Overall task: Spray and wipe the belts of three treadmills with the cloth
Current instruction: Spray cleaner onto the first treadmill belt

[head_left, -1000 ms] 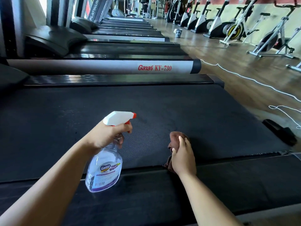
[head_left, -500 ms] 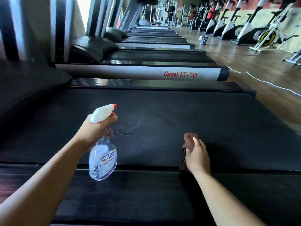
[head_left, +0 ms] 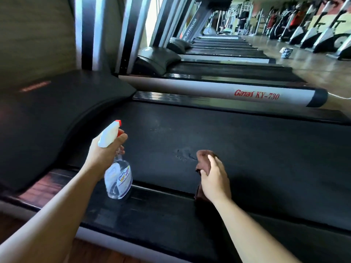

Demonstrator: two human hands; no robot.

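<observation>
Head view, one treadmill seen from its side. The left grip (head_left: 102, 154), a bare hand at lower centre-left, is clamped round the neck of a clear bottle (head_left: 118, 179). One finger lies on the red trigger below the white spray head. The nozzle points up and right, toward the belt (head_left: 247, 149). The bottle hangs upright over the near side rail (head_left: 152, 211), apart from it, and bears a label too blurred to read in full.

The right grip (head_left: 215, 179), right of centre, is closed over a bunched brown cloth (head_left: 204, 158), fingers on top and thumb at its left side. The cloth lies at the near edge of the black belt, its lower end trailing toward the near side rail. Whether it presses on the belt cannot be told.

A faint wet mark (head_left: 185, 154) shows on the belt just left of the cloth, between the two grips. The dark motor cover (head_left: 57, 114) fills the left of the frame. Beyond the belt runs the next treadmill's silver rail (head_left: 247, 93), lettered "Ganas KY-730" in red. Further treadmills recede toward upper centre. A small cup (head_left: 285, 53) stands on the wooden floor (head_left: 322, 73) at upper right, near a row of exercise bikes (head_left: 313, 35).
</observation>
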